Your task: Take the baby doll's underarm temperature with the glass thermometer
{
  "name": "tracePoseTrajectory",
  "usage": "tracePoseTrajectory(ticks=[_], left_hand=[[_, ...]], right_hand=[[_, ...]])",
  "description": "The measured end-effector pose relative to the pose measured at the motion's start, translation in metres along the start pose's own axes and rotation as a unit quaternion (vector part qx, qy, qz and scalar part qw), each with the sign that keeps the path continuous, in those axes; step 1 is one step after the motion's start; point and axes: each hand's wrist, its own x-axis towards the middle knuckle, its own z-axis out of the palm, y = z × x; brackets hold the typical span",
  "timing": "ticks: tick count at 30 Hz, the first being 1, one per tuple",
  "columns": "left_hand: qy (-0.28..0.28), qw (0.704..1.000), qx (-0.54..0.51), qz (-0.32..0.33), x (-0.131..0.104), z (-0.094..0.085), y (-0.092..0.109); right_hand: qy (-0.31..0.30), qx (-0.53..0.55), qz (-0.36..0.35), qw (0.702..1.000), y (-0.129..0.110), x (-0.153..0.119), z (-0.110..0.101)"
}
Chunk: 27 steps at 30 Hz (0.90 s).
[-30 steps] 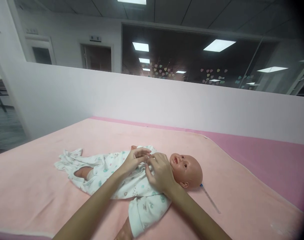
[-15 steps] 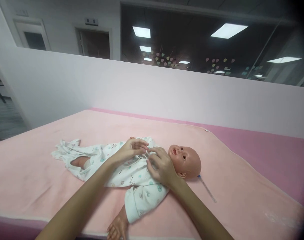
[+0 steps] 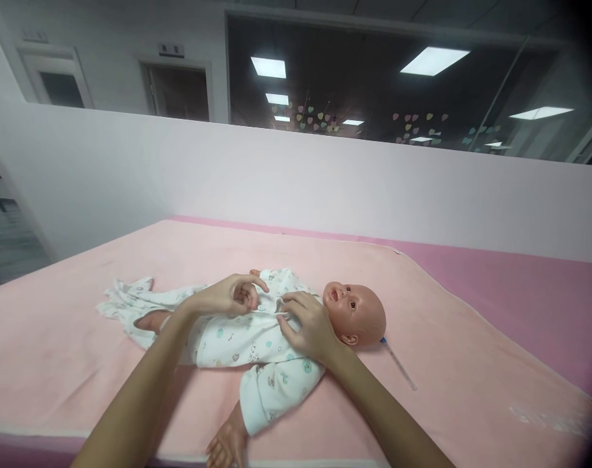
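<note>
Centrally, a doll (image 3: pixel 361 315) in a printed garment (image 3: pixel 227 338) is shown lying on its back across a pink cover (image 3: pixel 446 383), its bare head toward the right of the view. The garment's front is judged to be in hand, being handled at chest level. The right hand (image 3: pixel 308 325) is placed over the upper chest beside the chin, its thumb and fingers narrowly spaced around a pale cloth edge; whether that edge is pinched cannot be told. The left hand (image 3: pixel 227 296) is poised over the middle of the body, fingers loosely curled; its hold, likewise, cannot be determined. By judgement, fine fingertip control and light tension are called for, as the cloth is soft and loosely folded. Beside the head, a slender blue-tipped rod (image 3: pixel 400 367) is seen.
</note>
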Motion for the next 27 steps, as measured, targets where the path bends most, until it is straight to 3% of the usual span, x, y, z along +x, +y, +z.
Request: tracePoseTrajectory(ticks=[5, 7, 10, 13, 16, 19, 27], left_hand=[[0.107, 0.992, -0.066, -0.025, -0.014, -0.030, -0.013], [0.141, 0.986, -0.086, -0.035, -0.013, -0.033, -0.016], [0.158, 0.985, -0.062, -0.018, -0.001, -0.019, -0.012], [0.167, 0.985, 0.046, 0.019, 0.014, 0.009, -0.004], [0.117, 0.981, 0.153, 0.028, 0.022, 0.027, -0.001], [0.091, 0.980, 0.172, 0.025, 0.021, 0.031, -0.002], [0.111, 0.986, 0.117, 0.038, 0.021, 0.033, 0.003]], right_hand=[[-0.006, 0.020, -0.006, 1.000, -0.002, 0.000, -0.001], [-0.007, 0.025, -0.007, 1.000, -0.002, 0.000, -0.001], [-0.012, 0.028, -0.011, 0.999, -0.003, 0.000, -0.001], [-0.019, 0.024, -0.008, 1.000, -0.003, 0.000, -0.001], [-0.014, 0.013, -0.001, 1.000, -0.002, -0.001, 0.001], [-0.007, 0.004, 0.014, 1.000, -0.002, -0.001, 0.002], [0.008, 0.020, 0.056, 0.998, 0.001, -0.003, 0.006]])
